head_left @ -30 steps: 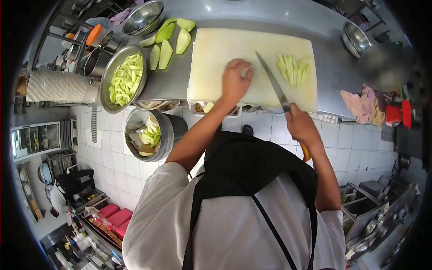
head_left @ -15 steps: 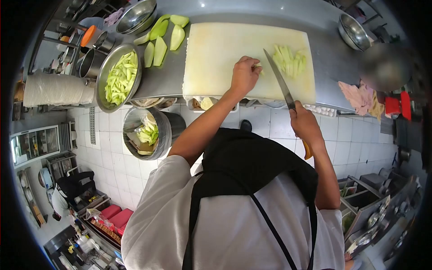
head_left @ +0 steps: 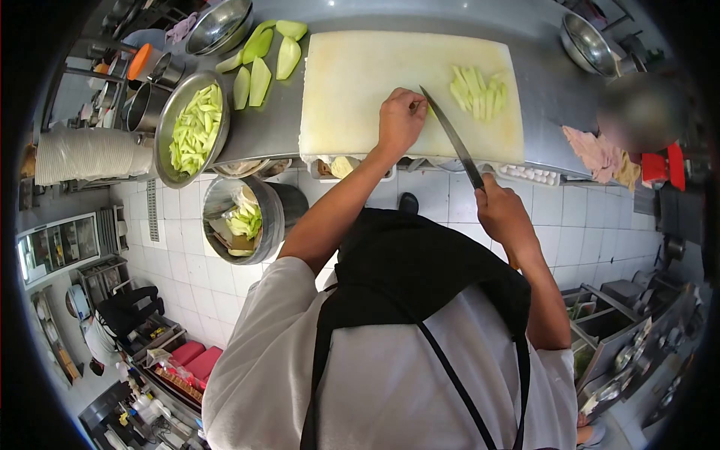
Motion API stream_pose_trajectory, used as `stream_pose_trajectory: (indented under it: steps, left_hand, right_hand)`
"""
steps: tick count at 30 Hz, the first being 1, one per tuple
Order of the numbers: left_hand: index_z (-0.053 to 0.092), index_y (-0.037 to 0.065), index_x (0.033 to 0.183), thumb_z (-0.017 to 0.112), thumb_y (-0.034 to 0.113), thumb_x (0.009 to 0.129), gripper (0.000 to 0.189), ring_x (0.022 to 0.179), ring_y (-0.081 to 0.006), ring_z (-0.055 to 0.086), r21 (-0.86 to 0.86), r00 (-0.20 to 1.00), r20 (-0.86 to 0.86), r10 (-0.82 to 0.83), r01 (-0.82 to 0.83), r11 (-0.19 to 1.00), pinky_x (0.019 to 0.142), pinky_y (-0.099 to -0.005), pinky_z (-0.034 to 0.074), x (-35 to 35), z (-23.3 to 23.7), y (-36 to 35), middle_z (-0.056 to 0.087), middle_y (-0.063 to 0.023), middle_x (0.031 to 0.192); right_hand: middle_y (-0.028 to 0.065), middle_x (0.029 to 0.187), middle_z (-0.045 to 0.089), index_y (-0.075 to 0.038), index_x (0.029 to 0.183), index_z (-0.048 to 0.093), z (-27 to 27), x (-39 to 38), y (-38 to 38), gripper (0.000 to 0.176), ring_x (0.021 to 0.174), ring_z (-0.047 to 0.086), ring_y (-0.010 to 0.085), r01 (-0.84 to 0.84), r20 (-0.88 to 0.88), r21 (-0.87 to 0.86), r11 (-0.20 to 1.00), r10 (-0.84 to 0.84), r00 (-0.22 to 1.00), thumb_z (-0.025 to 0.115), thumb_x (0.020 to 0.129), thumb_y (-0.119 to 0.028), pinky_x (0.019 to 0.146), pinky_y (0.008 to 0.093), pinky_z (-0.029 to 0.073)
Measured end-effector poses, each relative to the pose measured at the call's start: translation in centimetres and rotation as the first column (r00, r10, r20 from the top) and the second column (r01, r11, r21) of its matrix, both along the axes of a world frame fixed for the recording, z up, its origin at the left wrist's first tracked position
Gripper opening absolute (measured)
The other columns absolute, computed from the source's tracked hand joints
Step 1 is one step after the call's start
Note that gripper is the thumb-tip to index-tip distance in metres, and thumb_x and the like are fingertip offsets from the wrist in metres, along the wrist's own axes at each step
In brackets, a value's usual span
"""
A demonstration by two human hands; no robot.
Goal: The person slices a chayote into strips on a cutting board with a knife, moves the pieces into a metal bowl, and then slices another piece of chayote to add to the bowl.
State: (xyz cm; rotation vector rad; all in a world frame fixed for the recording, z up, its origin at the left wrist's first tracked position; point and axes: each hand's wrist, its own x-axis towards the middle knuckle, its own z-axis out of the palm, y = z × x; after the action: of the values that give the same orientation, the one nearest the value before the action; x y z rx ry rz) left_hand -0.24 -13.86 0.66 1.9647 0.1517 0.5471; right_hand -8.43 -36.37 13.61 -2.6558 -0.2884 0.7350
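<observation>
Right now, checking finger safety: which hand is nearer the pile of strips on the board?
Left. The left hand rests on the board just left of the pile; the right hand grips the knife off the board's near edge.

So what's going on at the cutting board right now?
A person is slicing on a white plastic cutting board. The right hand grips a long steel-bladed knife, its tip beside the left hand, which is curled on the board; whatever it pins is hidden. A pile of pale green strips lies beyond the blade, and a round metal bowl of similar strips sits at the left.
</observation>
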Motion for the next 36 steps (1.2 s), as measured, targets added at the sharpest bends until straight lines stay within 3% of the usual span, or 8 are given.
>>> stream_pose_trajectory:
  steps: [11,15,20,24,27,30,33,36]
  left_hand:
    - [0.073,-0.002,0.090,0.072,0.003,0.086,0.007,0.068,-0.0220,0.067,0.038,1.000,0.010,0.006,-0.007,0.999,0.066,-0.0326,0.055,-0.1,-0.2,0.0,0.070,-0.0133,0.089]
    - [0.073,-0.003,0.090,0.072,0.002,0.085,0.007,0.068,-0.0221,0.068,0.030,0.999,0.044,0.005,-0.006,1.000,0.065,-0.0328,0.055,0.2,-0.7,0.0,0.070,-0.0138,0.089]
    - [0.073,-0.003,0.093,0.071,0.001,0.085,0.009,0.068,-0.0230,0.068,0.095,0.999,0.054,-0.001,-0.004,0.995,0.065,-0.0328,0.055,0.4,-1.0,-0.1,0.071,-0.0146,0.091]
    - [0.074,-0.002,0.099,0.071,-0.001,0.086,0.014,0.073,-0.0224,0.070,0.039,0.999,-0.018,-0.040,0.040,0.998,0.069,-0.0310,0.056,0.2,0.1,-0.4,0.073,-0.0157,0.095]
    - [0.073,-0.003,0.106,0.071,0.000,0.088,0.018,0.079,-0.0201,0.072,-0.125,0.999,-0.041,-0.024,0.018,0.992,0.073,-0.0289,0.057,-0.3,0.8,-0.6,0.075,-0.0143,0.093]
    - [0.072,-0.003,0.109,0.071,0.001,0.089,0.020,0.083,-0.0176,0.072,-0.195,0.999,0.049,0.009,0.001,0.981,0.076,-0.0282,0.057,-1.6,-0.3,0.9,0.075,-0.0130,0.093]
    - [0.074,-0.002,0.107,0.072,0.003,0.089,0.019,0.082,-0.0172,0.071,-0.130,0.993,-0.102,0.059,-0.072,0.989,0.073,-0.0285,0.057,-3.9,1.0,3.1,0.074,-0.0119,0.099]
    - [0.075,-0.001,0.105,0.073,0.002,0.088,0.018,0.080,-0.0158,0.070,-0.069,0.984,-0.111,0.138,-0.146,0.987,0.069,-0.0288,0.057,-5.0,2.7,5.6,0.072,-0.0112,0.102]
  right_hand:
    - [0.0344,0.088,0.066,0.002,0.115,0.052,0.7,0.2,0.1,0.025,0.090,0.063,0.0548,-0.012,-0.033,-0.037,0.999,0.011,0.999,0.048,0.101,-0.018,0.084,0.0613,0.048]
    - [0.0349,0.091,0.067,0.003,0.114,0.051,-2.1,0.7,0.4,0.026,0.094,0.064,0.0535,0.005,-0.143,-0.017,1.000,-0.008,0.990,0.049,0.101,-0.019,0.086,0.0611,0.048]
    - [0.0347,0.093,0.067,0.002,0.113,0.052,-3.1,3.7,0.4,0.026,0.095,0.064,0.0521,-0.023,-0.086,0.019,1.000,0.025,0.996,0.049,0.100,-0.020,0.086,0.0602,0.049]
    - [0.0329,0.090,0.067,0.002,0.113,0.052,-3.1,5.2,-0.6,0.024,0.092,0.065,0.0512,0.006,0.238,-0.002,1.000,-0.005,0.971,0.049,0.100,-0.018,0.084,0.0590,0.049]
    - [0.0339,0.089,0.066,0.001,0.115,0.053,-2.0,4.2,-0.6,0.024,0.090,0.064,0.0529,-0.010,0.211,0.037,0.999,0.002,0.977,0.050,0.100,-0.018,0.083,0.0607,0.048]
    - [0.0346,0.089,0.066,-0.001,0.120,0.055,-2.0,1.9,-0.4,0.028,0.089,0.063,0.0545,-0.001,0.129,0.062,0.998,-0.007,0.992,0.051,0.099,-0.021,0.083,0.0618,0.048]
    - [0.0349,0.091,0.066,-0.001,0.120,0.056,-2.2,0.6,0.0,0.030,0.090,0.063,0.0545,-0.006,0.022,0.061,0.998,0.004,1.000,0.051,0.099,-0.021,0.084,0.0618,0.048]
    - [0.0351,0.094,0.067,-0.001,0.121,0.055,-4.8,1.8,-1.3,0.030,0.091,0.063,0.0540,0.016,0.035,0.081,0.997,-0.019,0.999,0.050,0.099,-0.020,0.083,0.0609,0.049]
